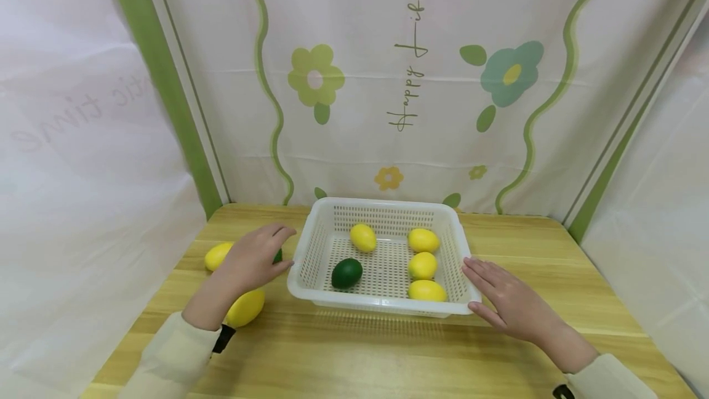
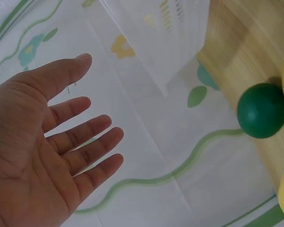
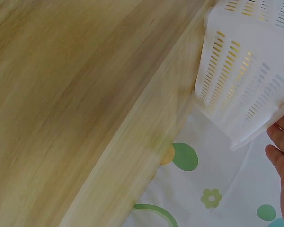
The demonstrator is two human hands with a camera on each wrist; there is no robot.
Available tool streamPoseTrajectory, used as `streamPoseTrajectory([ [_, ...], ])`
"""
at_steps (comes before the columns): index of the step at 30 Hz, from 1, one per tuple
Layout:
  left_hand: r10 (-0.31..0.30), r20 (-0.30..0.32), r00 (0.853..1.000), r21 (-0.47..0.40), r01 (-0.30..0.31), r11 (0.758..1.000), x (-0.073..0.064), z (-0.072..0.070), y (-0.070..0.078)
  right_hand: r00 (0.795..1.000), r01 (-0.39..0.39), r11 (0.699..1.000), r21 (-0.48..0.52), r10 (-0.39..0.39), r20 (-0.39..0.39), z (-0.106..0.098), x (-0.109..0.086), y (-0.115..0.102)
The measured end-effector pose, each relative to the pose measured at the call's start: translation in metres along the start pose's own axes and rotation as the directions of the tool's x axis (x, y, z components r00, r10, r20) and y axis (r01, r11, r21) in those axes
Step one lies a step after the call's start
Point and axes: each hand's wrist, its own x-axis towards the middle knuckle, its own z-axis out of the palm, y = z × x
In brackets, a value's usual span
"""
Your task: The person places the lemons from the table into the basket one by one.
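A white plastic basket (image 1: 382, 306) with slotted walls stands on the wooden table. Inside it, a dark green egg-shaped fruit (image 1: 347, 273) and a lemon (image 1: 363, 237) lie toward the left, and three lemons line the right side, the middle one (image 1: 423, 265) among them. My left hand (image 1: 256, 258) is at the basket's left rim, thumb and fingers spread, with nothing in its palm in the left wrist view. My right hand (image 1: 512, 302) touches the right rim with fairly straight fingers. Another green fruit (image 2: 262, 111) sits on the table, mostly hidden by my left hand in the head view.
Left of the basket, one lemon (image 1: 218, 256) lies beyond my left forearm and another lemon (image 1: 246, 308) lies nearer. A patterned curtain (image 1: 354, 140) hangs behind the table (image 1: 365, 362), with white cloth on both sides.
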Motion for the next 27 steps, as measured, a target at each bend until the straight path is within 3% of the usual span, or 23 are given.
streamPoseTrajectory([
  [6, -0.03, 0.019, 0.999, 0.004, 0.03, 1.0, -0.015, -0.002, -0.006, 1.0, -0.001, 1.0, -0.005, 0.001, 0.004, -0.001, 0.0, 0.001],
  [18, -0.074, 0.035, 0.997, 0.005, 0.074, 0.997, -0.045, 0.007, -0.016, 1.0, 0.01, 1.0, -0.017, -0.01, 0.007, 0.001, -0.001, 0.002],
  [27, -0.121, 0.058, 0.991, -0.013, 0.122, 0.993, -0.058, 0.008, -0.019, 1.0, 0.011, 1.0, -0.024, -0.011, 0.019, 0.001, 0.0, 0.002],
])
